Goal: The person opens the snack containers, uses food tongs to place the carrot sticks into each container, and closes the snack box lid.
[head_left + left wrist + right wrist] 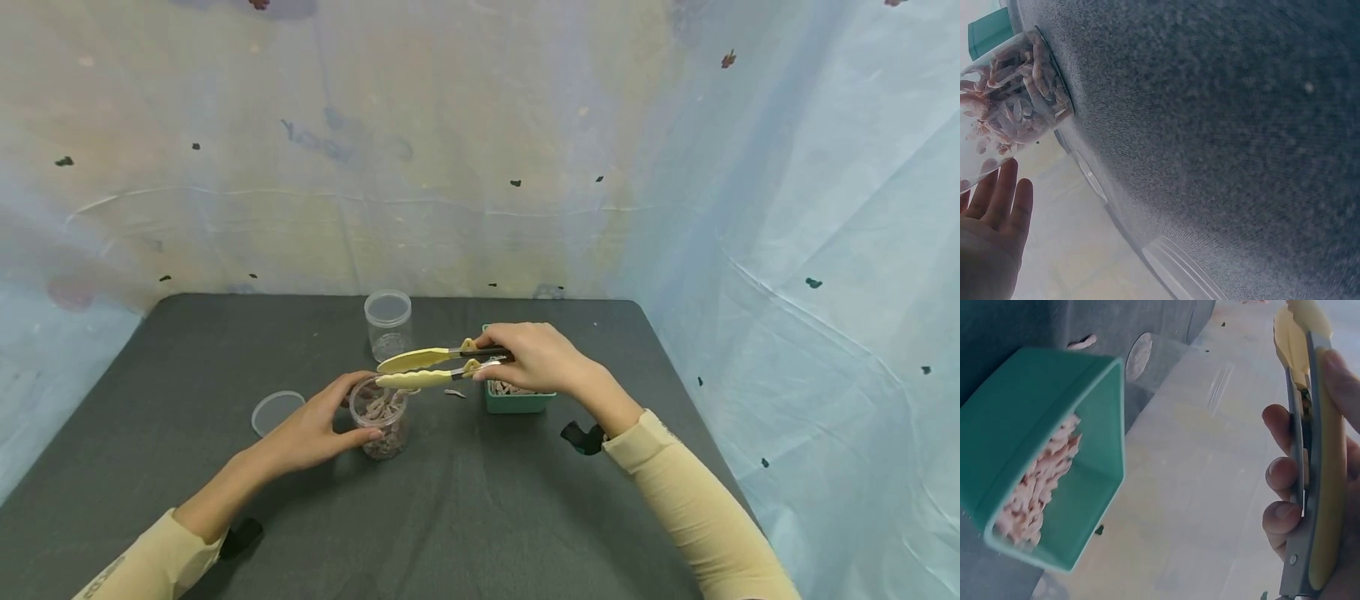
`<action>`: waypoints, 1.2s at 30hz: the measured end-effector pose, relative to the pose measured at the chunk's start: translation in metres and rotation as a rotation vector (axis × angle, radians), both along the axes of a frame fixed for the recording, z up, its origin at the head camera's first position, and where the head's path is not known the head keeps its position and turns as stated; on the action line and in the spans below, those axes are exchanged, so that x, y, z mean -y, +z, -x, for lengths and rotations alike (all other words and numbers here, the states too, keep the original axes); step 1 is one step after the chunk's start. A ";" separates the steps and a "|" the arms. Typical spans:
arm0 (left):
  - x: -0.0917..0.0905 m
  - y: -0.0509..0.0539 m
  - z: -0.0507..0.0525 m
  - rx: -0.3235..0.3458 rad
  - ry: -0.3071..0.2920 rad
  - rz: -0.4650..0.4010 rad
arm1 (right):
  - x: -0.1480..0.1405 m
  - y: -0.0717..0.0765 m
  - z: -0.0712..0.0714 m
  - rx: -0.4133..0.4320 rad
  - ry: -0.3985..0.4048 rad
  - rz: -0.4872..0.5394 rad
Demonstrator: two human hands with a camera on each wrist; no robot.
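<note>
1. Firstly, a clear, round plastic lid (278, 412) lies on the dark grey tabletop (465, 517), near the left hand (318, 429); it could be nudged if that forearm is shifted.
2. Next, a clear, cylindrical plastic jar (386, 437) is grasped by the left hand, thumb on the near side, fingers round the far side. Thin, pinkish-brown strips (380, 408) are contained inside. If the grip is loosened or the rim bumped, the jar could be tipped & pcs spilled.
3. Behind it, a second clear, cylindrical plastic jar (388, 327) is stood; a bit of matter shows at its base, type unclear. Prob. at risk only from a wide swing.
4. Yellow-tipped metal tongs (420, 369) are held over the first jar's rim. Whether a strip is pinched btwn the tips can't be told; if so, it could be dropped outside.
5. A single loose strip (454, 393) is left on the table; it could be overlooked.
6. A green, rectangular plastic box (519, 404) is partly filled w/ similar strips; it could be knocked by the right hand (543, 358), by which the tongs are gripped.
</note>
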State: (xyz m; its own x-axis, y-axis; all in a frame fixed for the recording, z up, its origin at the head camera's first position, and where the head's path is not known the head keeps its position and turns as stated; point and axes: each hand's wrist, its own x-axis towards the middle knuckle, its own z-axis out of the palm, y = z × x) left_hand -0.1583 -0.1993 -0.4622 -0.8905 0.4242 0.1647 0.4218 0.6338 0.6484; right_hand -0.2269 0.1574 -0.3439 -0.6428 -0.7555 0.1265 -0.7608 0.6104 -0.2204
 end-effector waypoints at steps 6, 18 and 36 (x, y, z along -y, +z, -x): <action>-0.001 0.001 0.000 -0.002 0.000 0.004 | -0.017 0.001 0.000 0.011 -0.028 -0.002; 0.000 0.001 0.000 -0.006 -0.008 -0.012 | -0.039 -0.008 0.001 0.027 0.000 -0.011; 0.000 0.001 0.001 0.014 0.011 0.015 | -0.023 0.004 0.002 -0.040 0.061 0.069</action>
